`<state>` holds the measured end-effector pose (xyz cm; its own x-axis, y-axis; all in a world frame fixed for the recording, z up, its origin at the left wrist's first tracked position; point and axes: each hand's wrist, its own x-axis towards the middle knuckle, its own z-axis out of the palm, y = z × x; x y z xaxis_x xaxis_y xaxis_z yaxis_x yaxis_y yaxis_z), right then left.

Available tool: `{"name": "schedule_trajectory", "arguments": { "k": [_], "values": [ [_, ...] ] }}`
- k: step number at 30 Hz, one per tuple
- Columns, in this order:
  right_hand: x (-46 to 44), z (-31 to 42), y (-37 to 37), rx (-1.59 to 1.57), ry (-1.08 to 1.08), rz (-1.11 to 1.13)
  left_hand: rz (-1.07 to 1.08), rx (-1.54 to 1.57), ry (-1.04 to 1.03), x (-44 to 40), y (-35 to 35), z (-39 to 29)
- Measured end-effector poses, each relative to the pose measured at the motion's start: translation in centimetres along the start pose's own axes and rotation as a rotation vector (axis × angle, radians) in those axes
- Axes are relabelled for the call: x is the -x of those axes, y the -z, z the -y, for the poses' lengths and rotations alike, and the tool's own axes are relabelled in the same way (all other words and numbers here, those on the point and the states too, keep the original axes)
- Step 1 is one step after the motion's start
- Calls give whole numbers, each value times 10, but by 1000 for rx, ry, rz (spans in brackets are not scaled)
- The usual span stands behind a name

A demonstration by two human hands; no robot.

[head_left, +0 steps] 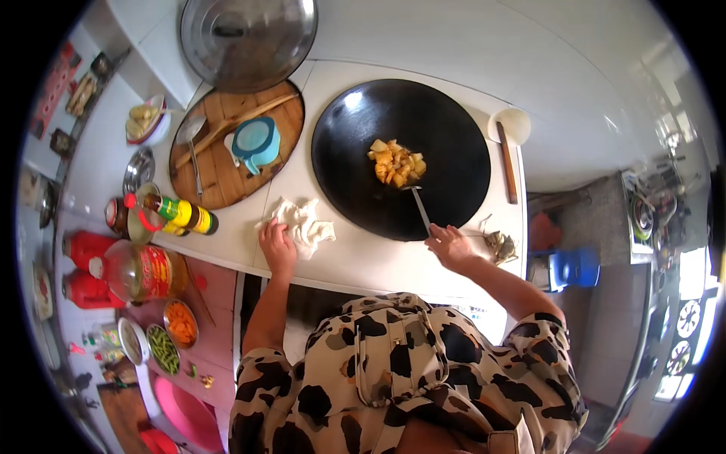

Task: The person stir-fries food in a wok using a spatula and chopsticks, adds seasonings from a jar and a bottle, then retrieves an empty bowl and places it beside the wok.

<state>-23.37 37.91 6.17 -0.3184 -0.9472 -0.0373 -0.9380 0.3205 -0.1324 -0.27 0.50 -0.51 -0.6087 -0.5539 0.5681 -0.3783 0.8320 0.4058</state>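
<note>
A large black wok (348,166) sits in the white counter, with browned, yellowish food chunks (395,163) at its middle. My right hand (450,247) is closed around the handle of a metal spatula (420,208), whose head touches the lower edge of the food. On the counter left of the wok lies a crumpled white cloth (306,227). My left hand (277,244) rests at the cloth's left edge, fingers touching it; whether they grip it is unclear.
A round wooden board (219,181) holds a blue lidded container (255,142) and a ladle (193,144). A big lid (249,45) leans behind it. Bottles (178,214), an oil jug (144,271) and bowls of carrots (181,323) and green vegetables (163,349) stand left.
</note>
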Motion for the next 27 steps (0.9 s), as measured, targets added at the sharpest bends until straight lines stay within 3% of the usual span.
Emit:
{"name": "schedule_trajectory", "arguments": {
  "k": [7,11,14,18,23,27],
  "values": [
    [18,63,-32,-91,-322,1,-16,-11,-59,5,-10,15],
    [40,125,-34,-79,-519,-218,1,54,-81,9,-15,29],
    [70,186,-44,-159,-566,-261,30,135,-131,11,-11,28],
    [115,270,-82,-236,-536,-278,108,7,-187,10,-1,18],
    [171,329,-89,-419,-624,-162,112,-94,-166,12,-12,22],
    [210,338,-104,-410,-737,-203,147,-189,-83,16,-23,4]
  ]
}}
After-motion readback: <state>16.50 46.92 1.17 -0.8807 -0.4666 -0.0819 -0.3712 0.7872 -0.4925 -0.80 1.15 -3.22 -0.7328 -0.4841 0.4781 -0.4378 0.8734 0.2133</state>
